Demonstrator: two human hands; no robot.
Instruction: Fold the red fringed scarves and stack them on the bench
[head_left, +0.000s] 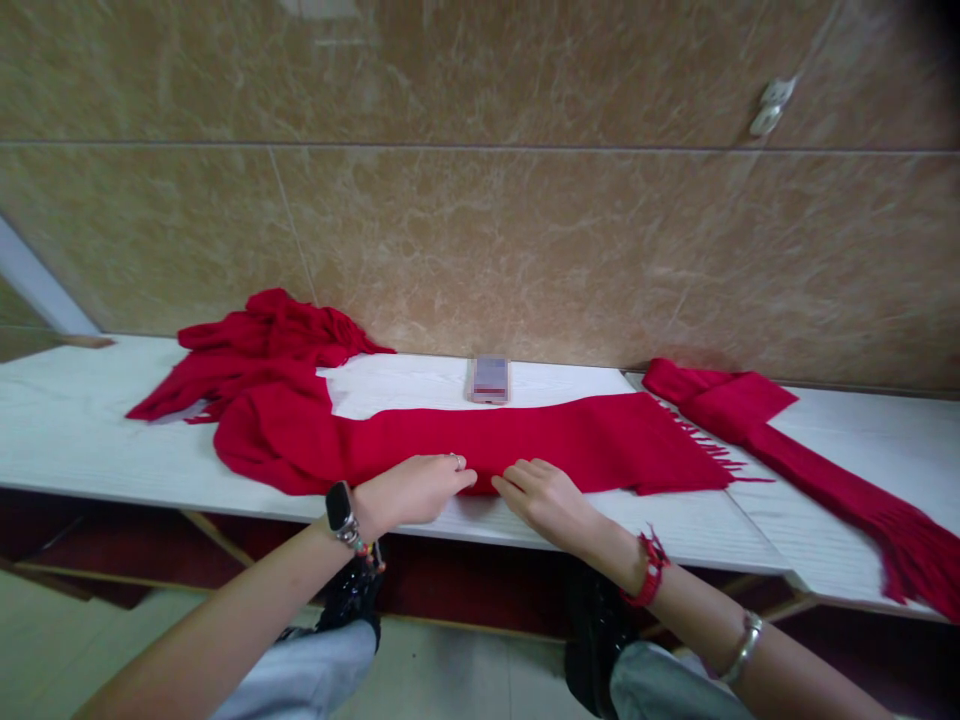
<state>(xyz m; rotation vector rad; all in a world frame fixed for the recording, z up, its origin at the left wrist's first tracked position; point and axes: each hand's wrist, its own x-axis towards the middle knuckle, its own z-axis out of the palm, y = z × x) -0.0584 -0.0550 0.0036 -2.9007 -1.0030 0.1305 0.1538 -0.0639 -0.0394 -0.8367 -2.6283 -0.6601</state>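
Reporter: Your left hand [420,487] and right hand [546,500] meet at the near edge of a red scarf [555,435], laid along a white shelf [67,430] below a tiled wall [480,250]. What threatens the lay?

Editor: The bunched end [277,430], most likely. You pinch the near edge between thumb and curled fingers on both sides, though the undersides of your fingertips are hidden; an uneven pull there could skew the strip and drag creases in from the heap [277,335].

Reporter: And the front?

Editor: The cloth lies close to the shelf's lip, so a tug toward you could spill it over. Your watch [339,508] or the loose threads of your red bracelet [651,570] could snag the knit. A wide sweep could nudge the phone [491,380] behind.

Reporter: Textures?

Editor: Soft, matte wool by its look, flat and broad at center, rumpled to your left, ending at right in thin, twisted fringe [697,440] that could tangle with the narrow second scarf [810,465]. The shelf shows pale, streaked grain; the wall, glossy, brown-veined tile.
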